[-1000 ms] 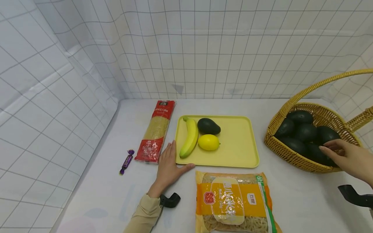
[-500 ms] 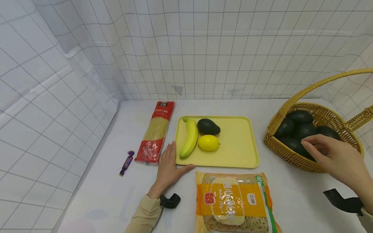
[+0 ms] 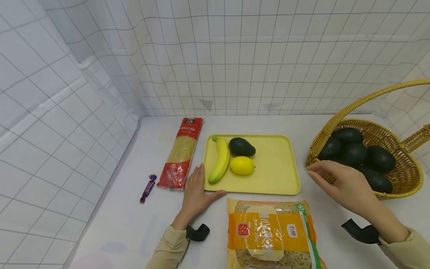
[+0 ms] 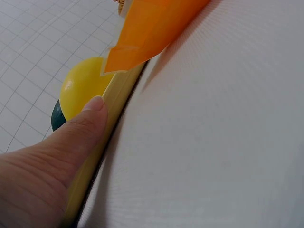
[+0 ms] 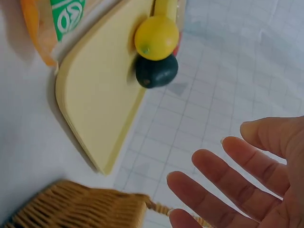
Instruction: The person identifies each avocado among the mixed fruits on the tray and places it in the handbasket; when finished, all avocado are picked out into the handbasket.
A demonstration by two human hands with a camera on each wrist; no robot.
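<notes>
My left hand (image 3: 195, 201) lies with straight fingers along the left edge of the yellow tray (image 3: 275, 164), its thumb touching the front rim in the left wrist view. On the tray are a banana (image 3: 220, 160), a dark avocado (image 3: 242, 147) and a lemon (image 3: 242, 165). My right hand (image 3: 349, 186) is in the air before the left part of the wicker basket (image 3: 315, 147). Nothing is in its grasp; the right wrist view shows relaxed, spread fingers (image 5: 204, 190). Several avocados (image 3: 381, 158) lie in the basket, some partly hidden by this hand.
Left of the tray lies a red pack of spaghetti (image 3: 181, 151), with a purple wrapped candy (image 3: 147, 189) further left. An orange bag of pasta (image 3: 268, 233) lies in front of the tray. The basket's tall handle (image 3: 366, 98) arches upward at the right.
My right hand has moved left from over the basket's right side to its left front, carrying nothing. The left hand stays at the tray, and the fruit has kept its places.
</notes>
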